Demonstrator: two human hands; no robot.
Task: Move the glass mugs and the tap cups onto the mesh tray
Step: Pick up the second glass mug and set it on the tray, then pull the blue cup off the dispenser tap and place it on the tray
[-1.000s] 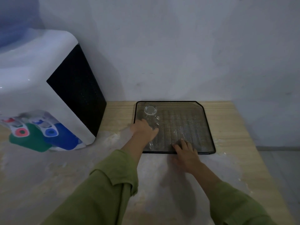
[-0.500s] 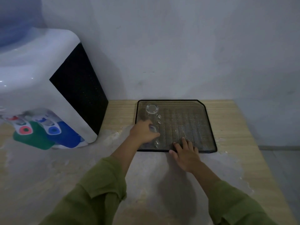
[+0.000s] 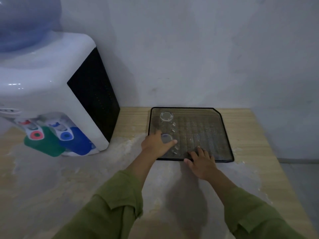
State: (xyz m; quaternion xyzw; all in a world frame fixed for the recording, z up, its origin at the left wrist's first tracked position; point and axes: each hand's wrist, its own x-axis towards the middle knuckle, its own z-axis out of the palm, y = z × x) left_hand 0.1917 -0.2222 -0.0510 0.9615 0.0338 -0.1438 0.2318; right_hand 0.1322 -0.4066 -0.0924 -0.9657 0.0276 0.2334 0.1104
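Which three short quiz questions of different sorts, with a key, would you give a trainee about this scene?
1. True or false: the left hand grips a clear glass mug on the black mesh tray.
2. How many glass mugs stand on the tray?
3. The right hand rests on: A) the tray's near edge, B) the white water dispenser, C) the far glass mug.

Key: 1 true; 2 two; 3 A.
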